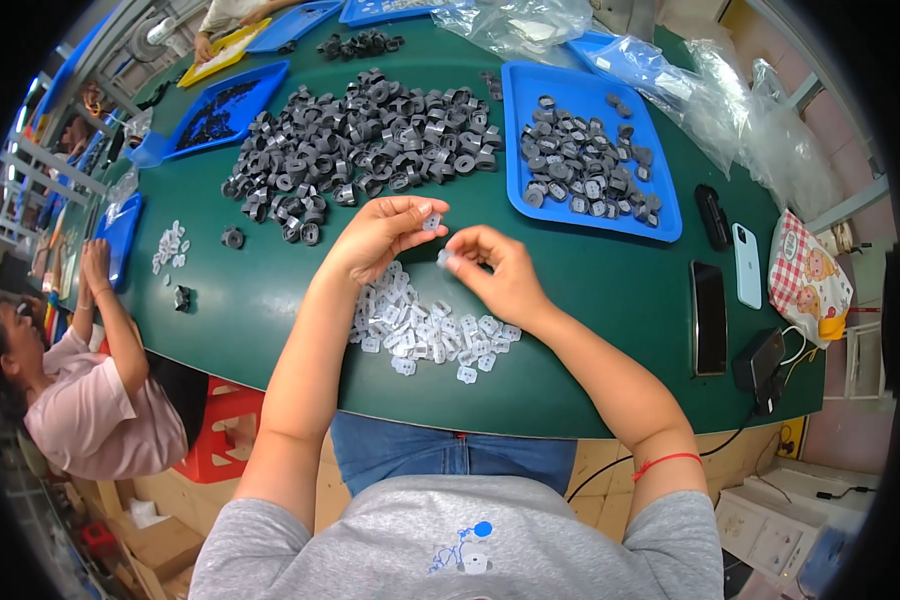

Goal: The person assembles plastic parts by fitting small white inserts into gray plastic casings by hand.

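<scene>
My left hand point(378, 238) is closed, pinching a small whitish plastic plate point(431, 222) between thumb and fingertips. Just to its right, my right hand point(505, 278) grips another small pale piece point(444, 258) with thumb and forefinger; its exact shape is partly covered. The two pieces are close together but apart. Beneath my hands lies a loose pile of white plastic plates point(420, 330) with small holes. Beyond them spreads a large heap of dark grey ring-shaped parts point(370, 130). Grey parts with pale faces point(592, 188) lie in a blue tray point(660, 225) on the right.
The green table point(270, 345) also bears a black phone point(709, 318), a light blue phone point(747, 265), a black charger point(758, 368) and a checkered bag point(808, 285). Clear plastic bags point(705, 110) lie at back right. A co-worker point(110, 400) sits at left, near another blue tray point(232, 105).
</scene>
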`<action>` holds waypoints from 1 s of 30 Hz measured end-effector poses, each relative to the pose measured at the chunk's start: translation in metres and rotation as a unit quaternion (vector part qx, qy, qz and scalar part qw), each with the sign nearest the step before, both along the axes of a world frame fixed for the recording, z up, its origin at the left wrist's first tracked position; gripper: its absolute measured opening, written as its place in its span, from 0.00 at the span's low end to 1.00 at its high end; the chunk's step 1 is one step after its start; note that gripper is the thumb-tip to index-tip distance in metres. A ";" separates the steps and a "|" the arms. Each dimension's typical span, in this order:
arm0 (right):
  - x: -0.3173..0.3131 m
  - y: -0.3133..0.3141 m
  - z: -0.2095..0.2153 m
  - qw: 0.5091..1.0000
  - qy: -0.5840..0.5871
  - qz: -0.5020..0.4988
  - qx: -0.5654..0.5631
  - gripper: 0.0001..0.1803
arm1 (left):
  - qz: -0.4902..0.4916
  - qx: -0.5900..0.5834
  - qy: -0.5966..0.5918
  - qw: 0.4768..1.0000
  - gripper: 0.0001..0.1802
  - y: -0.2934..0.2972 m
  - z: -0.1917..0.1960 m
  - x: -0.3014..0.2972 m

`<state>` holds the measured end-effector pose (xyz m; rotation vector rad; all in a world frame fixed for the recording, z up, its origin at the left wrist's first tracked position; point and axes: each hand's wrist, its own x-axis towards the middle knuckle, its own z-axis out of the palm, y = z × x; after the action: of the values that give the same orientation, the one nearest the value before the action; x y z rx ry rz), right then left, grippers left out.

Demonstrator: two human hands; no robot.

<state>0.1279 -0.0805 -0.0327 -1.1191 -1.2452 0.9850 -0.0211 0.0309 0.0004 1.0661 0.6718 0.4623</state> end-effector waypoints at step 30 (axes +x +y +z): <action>0.017 0.006 -0.001 0.983 0.174 -0.028 -0.059 0.11 | 0.108 0.503 0.222 0.829 0.14 -0.010 -0.007 0.010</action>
<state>0.1450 -0.0742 -0.0338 -1.0139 -0.8783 1.1668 -0.0110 0.0211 -0.0061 2.1584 0.9972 0.8173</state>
